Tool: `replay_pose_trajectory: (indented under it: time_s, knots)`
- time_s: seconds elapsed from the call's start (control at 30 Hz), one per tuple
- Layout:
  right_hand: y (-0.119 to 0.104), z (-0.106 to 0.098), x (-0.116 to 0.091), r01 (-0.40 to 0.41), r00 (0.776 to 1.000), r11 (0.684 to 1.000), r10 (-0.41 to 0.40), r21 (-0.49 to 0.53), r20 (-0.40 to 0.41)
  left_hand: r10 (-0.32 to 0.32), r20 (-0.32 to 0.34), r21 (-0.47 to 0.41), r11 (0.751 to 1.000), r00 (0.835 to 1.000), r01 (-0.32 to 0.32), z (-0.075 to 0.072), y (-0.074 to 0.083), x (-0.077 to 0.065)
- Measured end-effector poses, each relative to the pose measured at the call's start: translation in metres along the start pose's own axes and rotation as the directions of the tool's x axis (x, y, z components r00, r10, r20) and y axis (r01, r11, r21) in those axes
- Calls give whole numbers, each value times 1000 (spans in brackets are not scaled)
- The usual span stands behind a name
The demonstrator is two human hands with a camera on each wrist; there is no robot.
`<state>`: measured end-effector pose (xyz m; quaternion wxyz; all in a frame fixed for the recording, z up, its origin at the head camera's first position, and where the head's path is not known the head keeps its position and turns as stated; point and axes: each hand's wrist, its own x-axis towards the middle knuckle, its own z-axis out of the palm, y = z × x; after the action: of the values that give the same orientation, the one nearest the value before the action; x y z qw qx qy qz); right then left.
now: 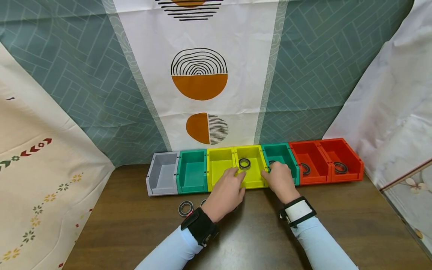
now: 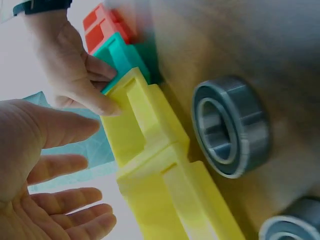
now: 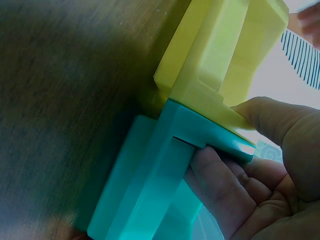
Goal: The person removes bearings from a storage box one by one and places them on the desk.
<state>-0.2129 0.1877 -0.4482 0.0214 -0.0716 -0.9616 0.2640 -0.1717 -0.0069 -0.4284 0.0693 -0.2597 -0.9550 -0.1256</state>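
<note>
My right hand [image 1: 281, 180] pinches the adjoining side walls of the right yellow bin [image 1: 255, 182] and the right green bin [image 3: 142, 195]. Its thumb lies on the yellow side, its fingers inside the green bin. My left hand [image 1: 224, 193] hovers at the front of the yellow bins, fingers spread and holding nothing. A ball bearing [image 1: 240, 164] lies in the right yellow bin; another, in the right green bin, is partly hidden by my right hand. Below my left hand, a bearing [image 2: 254, 127] stands out on the table in the left wrist view.
Two red bins [image 1: 312, 180] at the right end hold a bearing each. A grey bin [image 1: 162, 190], another green bin [image 1: 192, 188] and the left yellow bin [image 1: 216, 165] continue the row leftward. More bearings [image 1: 180, 210] lie on the wooden table [image 1: 135, 221] near my left wrist. Patterned cloth hangs behind.
</note>
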Motion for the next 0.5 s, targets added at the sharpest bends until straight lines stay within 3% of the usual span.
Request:
replay_pose_trajectory:
  time_s: [0.2, 0.5]
  knots:
    - [-2, -1, 0, -9, 1000, 1000, 9, 6, 4, 3, -39, -12, 1000, 999, -4, 1, 7, 25]
    - [0, 0, 1, 11, 1000, 1000, -11, -4, -15, -3, 23, 19, 1000, 1000, 2, 13, 18, 51]
